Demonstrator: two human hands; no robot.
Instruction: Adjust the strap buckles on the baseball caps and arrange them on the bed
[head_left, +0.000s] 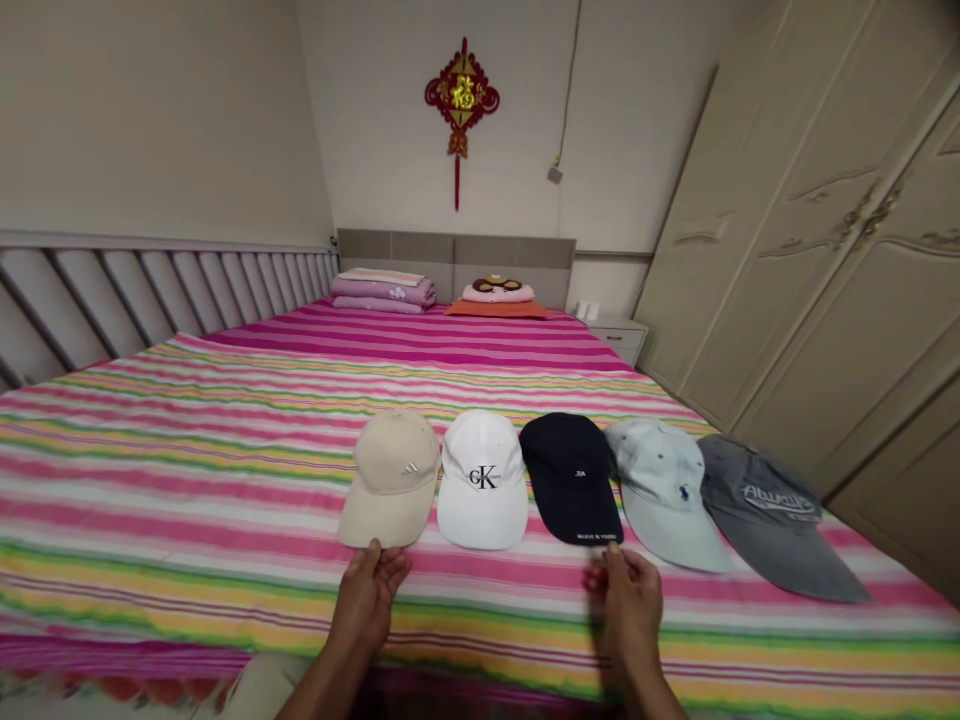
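Note:
Several caps lie in a row on the striped bed sheet [225,510], brims toward me. From the left come a beige cap [396,455], a white cap [484,460] with "CK" letters, a black cap [568,460], a pale cap [660,465] with a small dark logo, and a grey cap [761,500] with lettering. My left hand [373,590] pinches the front edge of the beige cap's brim. At the black cap's brim edge, my right hand [626,590] has thumb and fingers closed on its right front part.
Folded purple bedding [384,290] and a pink and orange stack [497,300] rest by the headboard [397,247]. A metal rail [165,290] runs along the left. At right stand a nightstand [619,335] and a wardrobe [795,250].

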